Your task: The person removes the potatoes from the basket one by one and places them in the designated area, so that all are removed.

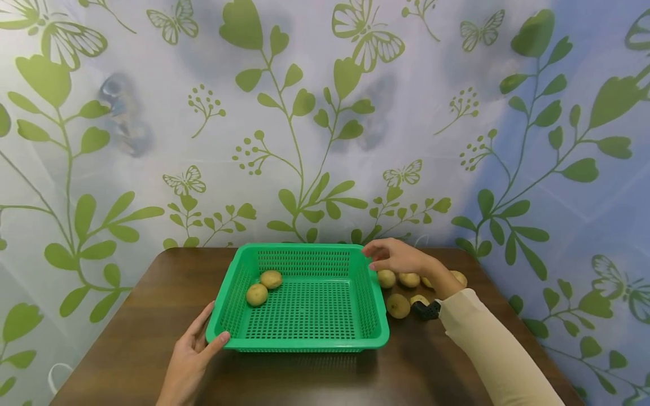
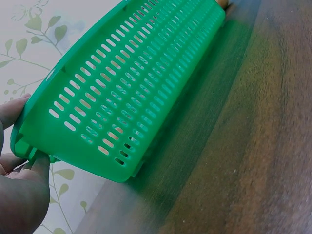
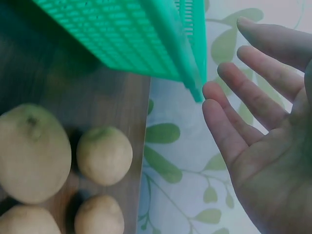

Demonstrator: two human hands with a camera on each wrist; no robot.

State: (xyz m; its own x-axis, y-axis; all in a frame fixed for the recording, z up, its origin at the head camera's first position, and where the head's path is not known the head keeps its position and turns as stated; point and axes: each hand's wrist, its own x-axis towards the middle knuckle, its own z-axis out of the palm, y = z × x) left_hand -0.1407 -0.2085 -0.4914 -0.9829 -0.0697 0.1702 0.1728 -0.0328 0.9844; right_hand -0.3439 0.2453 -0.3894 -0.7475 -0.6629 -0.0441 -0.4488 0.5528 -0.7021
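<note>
A green plastic basket (image 1: pixel 304 343) with slotted walls stands on the brown table. Two yellowish potatoes (image 1: pixel 257 294) lie inside it, at the left. My left hand (image 1: pixel 189 354) grips the basket's near left corner, its thumb over the rim; the left wrist view shows fingers (image 2: pixel 41 168) beneath the rim. Above the basket's far right side is my right hand (image 1: pixel 401 258), fingers loosely extended and holding nothing. In the right wrist view its fingertips are close to the rim; whether they touch it I cannot tell. Several more potatoes (image 3: pixel 105 156) lie on the table right of the basket.
Behind the table (image 1: pixel 152 316) hangs a pale sheet (image 1: pixel 315 152) printed with green leaves and butterflies. A black band or strap (image 1: pixel 425 310) shows under my right wrist, in front of some of the potatoes. My right forearm crosses the table's right side.
</note>
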